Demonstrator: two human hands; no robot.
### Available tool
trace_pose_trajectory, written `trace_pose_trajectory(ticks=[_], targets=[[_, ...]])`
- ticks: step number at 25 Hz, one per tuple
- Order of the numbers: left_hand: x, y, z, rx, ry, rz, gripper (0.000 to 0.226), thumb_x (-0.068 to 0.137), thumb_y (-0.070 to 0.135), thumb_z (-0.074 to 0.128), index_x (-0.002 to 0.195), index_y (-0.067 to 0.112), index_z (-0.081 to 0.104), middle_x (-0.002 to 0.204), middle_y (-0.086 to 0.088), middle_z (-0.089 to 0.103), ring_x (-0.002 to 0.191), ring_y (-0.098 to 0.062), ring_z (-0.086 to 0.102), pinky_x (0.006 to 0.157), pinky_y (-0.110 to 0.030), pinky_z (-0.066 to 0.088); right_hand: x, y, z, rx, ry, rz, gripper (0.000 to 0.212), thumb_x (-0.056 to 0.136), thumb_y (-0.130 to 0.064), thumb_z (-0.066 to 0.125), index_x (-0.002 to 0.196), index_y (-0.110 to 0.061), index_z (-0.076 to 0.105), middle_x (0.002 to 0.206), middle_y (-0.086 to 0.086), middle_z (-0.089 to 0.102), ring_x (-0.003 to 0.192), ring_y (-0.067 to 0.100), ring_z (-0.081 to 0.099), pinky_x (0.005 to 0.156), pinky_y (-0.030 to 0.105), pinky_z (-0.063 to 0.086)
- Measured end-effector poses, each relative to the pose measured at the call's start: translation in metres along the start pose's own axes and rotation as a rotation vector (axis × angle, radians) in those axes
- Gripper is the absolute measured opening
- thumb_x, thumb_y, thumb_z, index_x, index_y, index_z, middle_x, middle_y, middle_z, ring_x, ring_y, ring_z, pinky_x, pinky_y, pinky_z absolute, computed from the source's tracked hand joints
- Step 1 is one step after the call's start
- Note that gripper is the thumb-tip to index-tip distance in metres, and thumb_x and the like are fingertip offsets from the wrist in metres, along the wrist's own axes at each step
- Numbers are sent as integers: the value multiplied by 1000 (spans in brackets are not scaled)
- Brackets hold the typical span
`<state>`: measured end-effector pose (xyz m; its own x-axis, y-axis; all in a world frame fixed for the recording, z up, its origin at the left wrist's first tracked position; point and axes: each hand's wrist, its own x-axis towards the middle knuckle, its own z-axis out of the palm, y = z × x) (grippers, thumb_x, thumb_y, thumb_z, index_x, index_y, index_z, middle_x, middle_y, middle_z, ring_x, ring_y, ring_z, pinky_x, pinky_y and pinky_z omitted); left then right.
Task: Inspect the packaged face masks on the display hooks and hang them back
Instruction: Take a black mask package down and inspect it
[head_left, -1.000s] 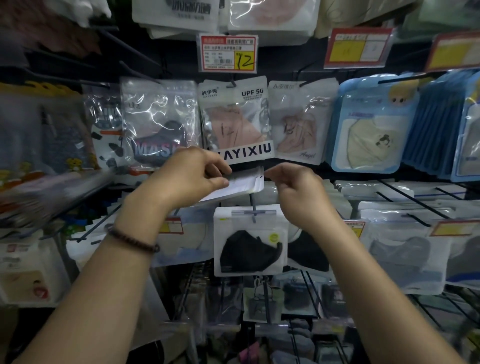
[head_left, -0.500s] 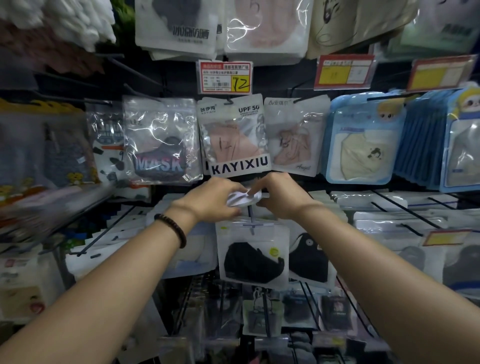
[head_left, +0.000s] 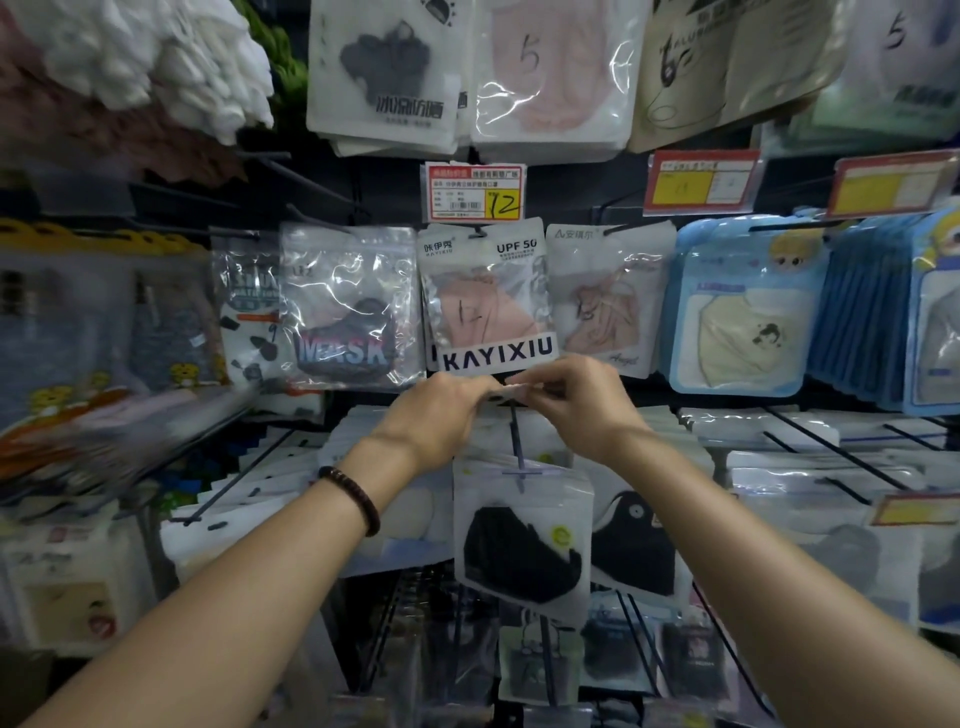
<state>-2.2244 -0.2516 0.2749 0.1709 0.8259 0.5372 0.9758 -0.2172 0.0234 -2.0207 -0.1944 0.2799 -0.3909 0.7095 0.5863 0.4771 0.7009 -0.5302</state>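
My left hand (head_left: 441, 410) and my right hand (head_left: 574, 400) meet at the far end of a dark display hook (head_left: 515, 431). Between their fingertips they pinch the top edge of a white mask packet (head_left: 511, 391), most of it hidden by the fingers. A packet with a black mask (head_left: 522, 540) hangs at the near end of the same hook, below my hands. Just above my hands hangs the KAYIXIU packet with a pink mask (head_left: 485, 301).
More packets crowd the rack: a MASK packet (head_left: 348, 312) on the left, a pink one (head_left: 605, 301) and blue-framed packs (head_left: 743, 306) on the right. A 12 price tag (head_left: 472, 191) sits above. Several bare hooks jut forward at left and right.
Both hands moved up and away from me along the hook, drawing together. The white packet, seen flat in my left hand a second ago, is now bunched between both hands' fingertips.
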Motion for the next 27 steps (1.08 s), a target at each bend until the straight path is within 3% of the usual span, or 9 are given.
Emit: trace_pose_trajectory(ticks=[3,6,7,10,13,15,19,23,27], targets=[[-6,-1,-15,-111,133,-9,40,104,10,49,132,32,66,99,-6,78,84,-26,72,78,-40,62,-2,-1,-1,50,108,65,35,94,-36,82,126,-26,77,114,-4,77,106,11,71,101,41,59],[-19,1,-39,-266,360,-36,39,106,3,56,135,23,72,91,10,73,73,6,64,76,-5,48,-4,-2,-6,60,237,130,57,90,-43,84,139,-24,64,129,-1,67,114,15,64,106,41,55],[-25,0,-45,-320,439,-76,33,107,5,57,131,18,74,83,15,68,67,14,60,70,-4,46,-6,-3,-7,89,272,139,62,88,-46,84,142,-25,61,133,-1,64,118,16,61,107,41,53],[-44,3,-57,-550,629,-174,17,108,18,60,109,24,76,69,23,70,65,8,66,67,-17,53,-13,-15,-5,314,288,217,71,87,-48,86,147,-28,53,139,-4,60,126,14,58,108,37,51],[-57,5,-63,-874,706,-238,14,106,32,62,103,36,75,98,11,81,98,-14,78,90,-41,62,-22,-32,3,545,270,255,71,87,-46,86,147,-30,53,136,-5,66,124,12,64,106,36,55],[-62,4,-65,-1065,775,-265,15,103,43,67,96,33,75,101,-1,80,101,-26,75,94,-53,60,-30,-45,7,688,276,240,65,87,-42,86,143,-28,56,128,-4,74,114,12,73,99,36,60],[-81,24,-58,-1472,885,-454,33,108,28,60,78,29,73,84,-7,71,79,-21,67,66,-33,55,-54,-72,15,1095,306,249,51,89,-23,83,136,-20,62,115,7,80,111,27,78,91,46,64],[-107,61,-29,-1724,816,-575,17,111,20,52,113,16,69,115,-15,73,105,-33,68,85,-43,58,-82,-90,37,1257,363,212,50,87,-17,81,133,-17,65,118,13,79,111,33,77,96,53,61],[-139,65,-20,-1722,743,-608,47,101,-3,53,130,32,68,122,-10,76,102,-28,72,87,-48,58,-112,-79,45,1231,405,283,38,98,-1,70,133,-16,66,116,14,80,108,34,78,91,51,64]])
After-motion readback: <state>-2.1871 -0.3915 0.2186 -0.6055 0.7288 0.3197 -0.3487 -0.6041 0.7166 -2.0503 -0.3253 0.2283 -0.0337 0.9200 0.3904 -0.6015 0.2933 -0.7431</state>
